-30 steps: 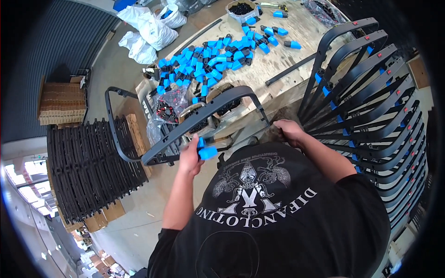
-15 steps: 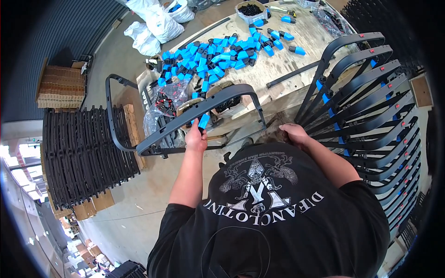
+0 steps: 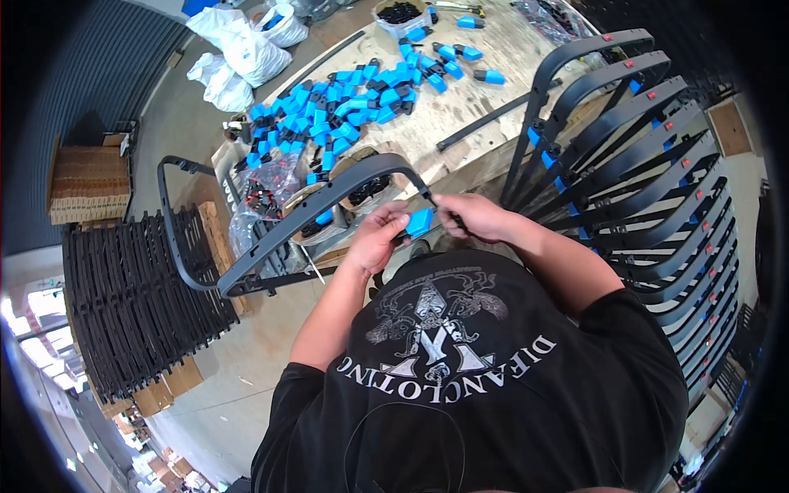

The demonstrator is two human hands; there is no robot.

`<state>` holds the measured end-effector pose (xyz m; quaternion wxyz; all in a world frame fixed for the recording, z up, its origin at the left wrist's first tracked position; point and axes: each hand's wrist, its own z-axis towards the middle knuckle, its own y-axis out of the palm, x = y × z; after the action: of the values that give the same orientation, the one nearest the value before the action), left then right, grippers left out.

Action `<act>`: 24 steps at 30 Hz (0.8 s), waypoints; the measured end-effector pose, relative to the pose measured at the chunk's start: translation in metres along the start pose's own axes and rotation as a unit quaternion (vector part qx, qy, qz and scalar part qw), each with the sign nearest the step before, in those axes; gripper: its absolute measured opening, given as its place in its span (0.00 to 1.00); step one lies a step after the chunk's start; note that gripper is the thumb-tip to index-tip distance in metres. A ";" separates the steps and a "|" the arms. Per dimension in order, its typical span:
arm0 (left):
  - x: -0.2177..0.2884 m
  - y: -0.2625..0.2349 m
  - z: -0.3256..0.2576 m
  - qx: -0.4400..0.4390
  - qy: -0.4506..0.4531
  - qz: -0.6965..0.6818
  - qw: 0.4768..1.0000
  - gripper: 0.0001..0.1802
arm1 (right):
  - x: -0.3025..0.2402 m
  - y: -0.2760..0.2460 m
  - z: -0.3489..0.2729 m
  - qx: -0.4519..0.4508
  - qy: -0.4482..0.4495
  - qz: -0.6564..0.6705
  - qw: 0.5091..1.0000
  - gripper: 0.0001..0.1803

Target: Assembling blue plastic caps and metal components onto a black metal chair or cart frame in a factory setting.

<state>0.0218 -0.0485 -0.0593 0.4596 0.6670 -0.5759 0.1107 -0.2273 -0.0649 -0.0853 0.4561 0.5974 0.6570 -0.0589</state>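
A black curved metal frame (image 3: 316, 201) stands in front of me, along the near edge of the table. My left hand (image 3: 380, 238) pinches a blue-and-black plastic cap (image 3: 419, 222) just below the frame's right-hand bend. At the frame's right end, my right hand (image 3: 477, 218) has its fingers closed around the black tube, close beside the cap. Part of the tube is hidden by the fingers. Behind the frame sit tubs of small black parts (image 3: 370, 187) and a clear bag of red and black pieces (image 3: 265, 197).
A pile of blue-and-black caps (image 3: 337, 107) covers the middle of the wooden table (image 3: 468, 107). Many similar frames (image 3: 649, 181) stand stacked on my right. Black bars (image 3: 144, 304) are stacked at the left, with white sacks (image 3: 242, 49) beyond the table.
My left hand has moved right with the cap, towards the frame's right end. My right hand has come up from near my body and closed on that end. The view has shifted slightly.
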 end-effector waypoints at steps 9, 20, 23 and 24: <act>0.003 0.024 0.009 -0.092 0.206 0.170 0.959 0.38 | -0.015 0.005 -0.022 -0.118 0.035 -0.069 0.990 0.23; -0.025 0.013 0.016 -0.047 0.060 0.050 0.996 0.26 | 0.020 -0.005 0.006 -0.065 -0.168 -0.313 0.932 0.26; -0.027 0.010 0.021 -0.015 0.054 0.014 0.998 0.19 | 0.005 -0.002 -0.004 -0.088 0.007 -0.141 0.986 0.21; -0.031 0.008 0.022 -0.010 0.071 0.000 0.997 0.17 | 0.013 -0.005 0.000 -0.097 0.057 0.023 0.993 0.22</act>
<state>-0.0029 -0.0436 -0.0884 0.5060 0.6526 -0.5430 0.1522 -0.2298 -0.0567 -0.0959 0.4752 0.5675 0.6705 0.0495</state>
